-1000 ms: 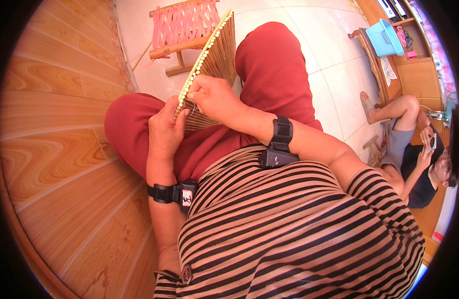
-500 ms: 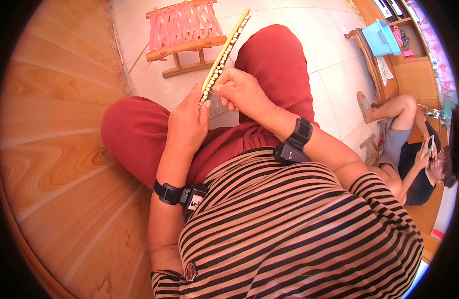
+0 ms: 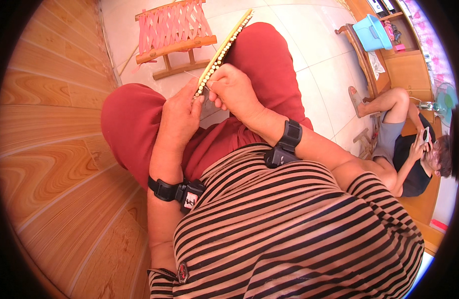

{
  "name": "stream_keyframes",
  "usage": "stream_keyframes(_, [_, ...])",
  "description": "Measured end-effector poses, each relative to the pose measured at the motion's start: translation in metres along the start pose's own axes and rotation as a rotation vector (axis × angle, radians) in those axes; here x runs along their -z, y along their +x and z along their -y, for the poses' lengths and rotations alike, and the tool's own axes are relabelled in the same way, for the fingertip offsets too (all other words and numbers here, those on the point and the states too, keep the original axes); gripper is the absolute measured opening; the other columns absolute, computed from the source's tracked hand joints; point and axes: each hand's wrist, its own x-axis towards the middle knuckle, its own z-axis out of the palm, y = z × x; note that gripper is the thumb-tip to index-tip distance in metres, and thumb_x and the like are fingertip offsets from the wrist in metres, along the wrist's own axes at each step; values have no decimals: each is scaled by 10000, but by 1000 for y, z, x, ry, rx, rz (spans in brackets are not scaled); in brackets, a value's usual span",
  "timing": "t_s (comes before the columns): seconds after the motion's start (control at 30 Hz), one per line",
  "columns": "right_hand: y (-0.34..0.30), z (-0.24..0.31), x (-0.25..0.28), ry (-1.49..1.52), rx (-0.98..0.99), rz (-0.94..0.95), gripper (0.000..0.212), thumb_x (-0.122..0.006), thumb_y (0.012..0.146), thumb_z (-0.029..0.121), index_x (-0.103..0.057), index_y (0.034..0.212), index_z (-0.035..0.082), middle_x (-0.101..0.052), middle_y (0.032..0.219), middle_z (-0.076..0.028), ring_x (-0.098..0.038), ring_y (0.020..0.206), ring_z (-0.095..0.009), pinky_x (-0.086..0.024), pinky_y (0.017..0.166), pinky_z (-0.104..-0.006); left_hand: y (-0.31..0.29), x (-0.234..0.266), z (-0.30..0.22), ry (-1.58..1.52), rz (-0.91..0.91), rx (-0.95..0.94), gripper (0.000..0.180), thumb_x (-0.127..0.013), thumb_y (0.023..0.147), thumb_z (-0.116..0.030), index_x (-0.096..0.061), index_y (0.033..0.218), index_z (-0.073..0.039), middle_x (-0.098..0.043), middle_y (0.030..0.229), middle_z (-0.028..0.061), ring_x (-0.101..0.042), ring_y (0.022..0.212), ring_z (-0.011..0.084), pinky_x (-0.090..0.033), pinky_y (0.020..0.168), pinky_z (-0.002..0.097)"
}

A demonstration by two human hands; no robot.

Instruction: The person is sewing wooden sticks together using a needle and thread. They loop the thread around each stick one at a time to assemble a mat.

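A long, narrow yellow strip [image 3: 224,48] with a row of pale, bead-like dots along one edge slants up and away over my lap. My left hand [image 3: 179,112] is closed on its near end, thumb along the dotted side. Beside it, my right hand [image 3: 235,92] is curled with thumb and forefinger pinched against the strip's right edge. What that pinch holds is too small to make out. A thin, pale line [image 3: 191,74], like a needle or thread, sticks out on the strip's left side. Small dark material hangs below the strip between my hands.
Ahead to the left stands a small wooden folding stool [image 3: 175,42] with pink strap webbing. Wooden panelling [image 3: 55,149] runs along my left. On the right, a seated person [image 3: 408,149] holds a phone, near a blue plastic basket [image 3: 372,33] on a wooden bench and a fan [image 3: 444,103].
My right hand has shifted slightly toward me along the strip, and the thin pale line now shows at its left side. The whole view has turned a little.
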Motion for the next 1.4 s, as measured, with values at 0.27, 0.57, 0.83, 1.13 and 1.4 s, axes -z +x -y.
stream_keyframes(0.27, [-2,19,24,-202,-8,-114,283,-667,863,238,-476,875,29,-602,661,-65,-575,532,-123,-468,468,-282,-15,-13,6,-530,250,235,664,-655,831,-120,-396,1440,-65,-536,1353,160,-501,1252,242,-373,1036,335])
stream_keyframes(0.57, [7,34,48,-916,206,-112,442,-650,831,423,-549,835,-8,-643,765,-209,-643,785,-384,-502,710,-461,-7,-32,-5,-334,294,149,747,-721,791,-221,-381,1431,-43,-476,1392,205,-486,1275,306,-392,1043,367])
stream_keyframes(0.83, [4,49,56,-1100,116,-48,491,-563,870,448,-628,925,-36,-661,847,-251,-642,863,-410,-499,770,-487,-3,-35,-6,-271,368,53,821,-745,773,-255,-337,1443,-14,-440,1405,247,-422,1323,350,-340,1092,378])
stream_keyframes(1.13, [12,38,63,-817,58,-70,389,-655,846,372,-584,791,-6,-605,677,-140,-582,626,-223,-455,571,-375,5,-38,-1,-336,430,85,886,-757,781,-280,-269,1489,-65,-432,1429,209,-441,1313,334,-396,1032,413])
stream_keyframes(1.4, [15,35,61,-865,36,-146,452,-712,760,384,-597,905,-28,-649,785,-179,-646,737,-241,-503,663,-366,8,-43,-7,-467,462,160,872,-744,815,-184,-227,1511,-85,-413,1450,199,-438,1311,332,-444,995,416])
